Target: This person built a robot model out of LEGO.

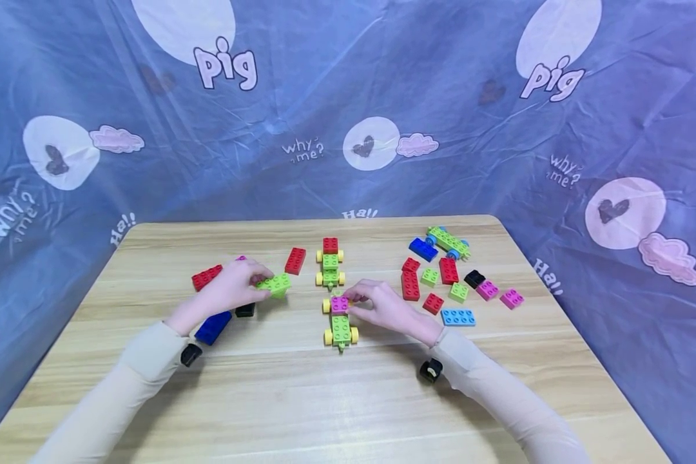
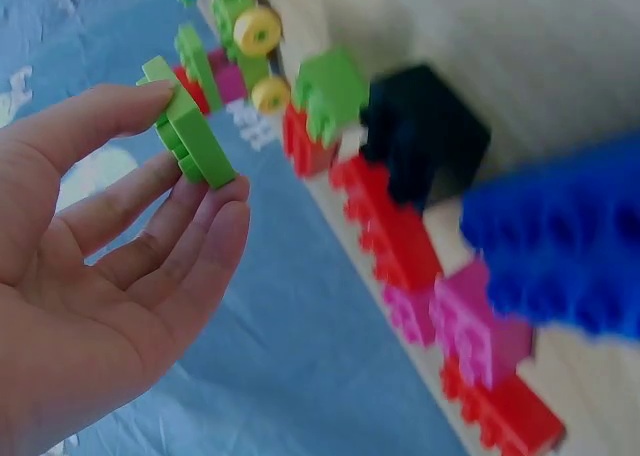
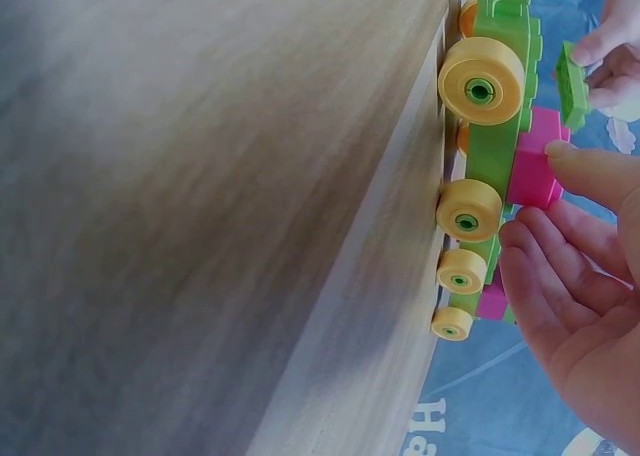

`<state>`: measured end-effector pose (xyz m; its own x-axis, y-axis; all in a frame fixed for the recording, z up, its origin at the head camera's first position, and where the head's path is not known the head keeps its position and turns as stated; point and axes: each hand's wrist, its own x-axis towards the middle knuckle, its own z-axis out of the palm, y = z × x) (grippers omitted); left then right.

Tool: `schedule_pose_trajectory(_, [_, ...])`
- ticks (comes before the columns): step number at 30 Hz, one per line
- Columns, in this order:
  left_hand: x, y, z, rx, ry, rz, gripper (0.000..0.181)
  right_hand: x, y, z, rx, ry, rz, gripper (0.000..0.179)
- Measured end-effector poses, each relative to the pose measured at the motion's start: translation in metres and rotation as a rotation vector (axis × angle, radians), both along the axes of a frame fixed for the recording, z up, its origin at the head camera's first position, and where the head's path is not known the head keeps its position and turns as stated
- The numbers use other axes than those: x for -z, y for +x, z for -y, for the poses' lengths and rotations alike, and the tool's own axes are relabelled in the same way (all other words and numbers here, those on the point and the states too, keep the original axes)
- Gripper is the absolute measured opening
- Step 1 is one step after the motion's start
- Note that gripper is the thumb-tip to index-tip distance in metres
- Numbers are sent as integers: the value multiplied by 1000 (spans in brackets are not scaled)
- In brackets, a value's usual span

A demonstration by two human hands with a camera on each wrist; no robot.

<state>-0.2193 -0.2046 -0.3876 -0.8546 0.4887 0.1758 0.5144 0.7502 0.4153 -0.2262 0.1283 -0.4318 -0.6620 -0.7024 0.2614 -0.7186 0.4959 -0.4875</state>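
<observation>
My left hand point(image 1: 245, 283) pinches a thin lime-green building brick point(image 2: 192, 126) between thumb and fingertips, raised over the left side of the table. My right hand point(image 1: 383, 306) is at the near wheeled green base point(image 1: 341, 330), which has yellow wheels. Its thumb and fingers hold a pink brick point(image 3: 536, 158) that sits on the base's far end. Just beyond stands a second green base point(image 1: 330, 277) on yellow wheels, bearing more bricks, with a red brick point(image 1: 330, 245) at its far end.
Left of the bases lie red bricks point(image 1: 294, 261), a blue brick point(image 1: 213, 327) and a black brick point(image 1: 245, 310). Several loose bricks are scattered on the right, among them a light-blue brick point(image 1: 458, 318). A green base with blue wheels point(image 1: 448, 243) stands far right.
</observation>
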Motion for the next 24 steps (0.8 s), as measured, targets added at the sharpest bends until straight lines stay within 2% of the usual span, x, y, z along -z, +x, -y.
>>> schedule_pose_trajectory(6, [7,9,-19,55,12,13,28,0,0,0,-4,2,8,28])
schedule_pose_trajectory(11, [11,12,-32,63,-10,42,30,1,-1,0,-6,3,6,28])
schedule_pose_trajectory(14, [12,15,-39,71,-8,57,31,1,-1,0,-12,-4,4,28])
schedule_pose_trajectory(19, [11,19,-54,109,25,39,32,1,-1,-1,-15,-6,5,28])
schedule_pose_trajectory(24, [8,21,-67,118,49,46,35,0,-1,-1,-18,-11,-3,27])
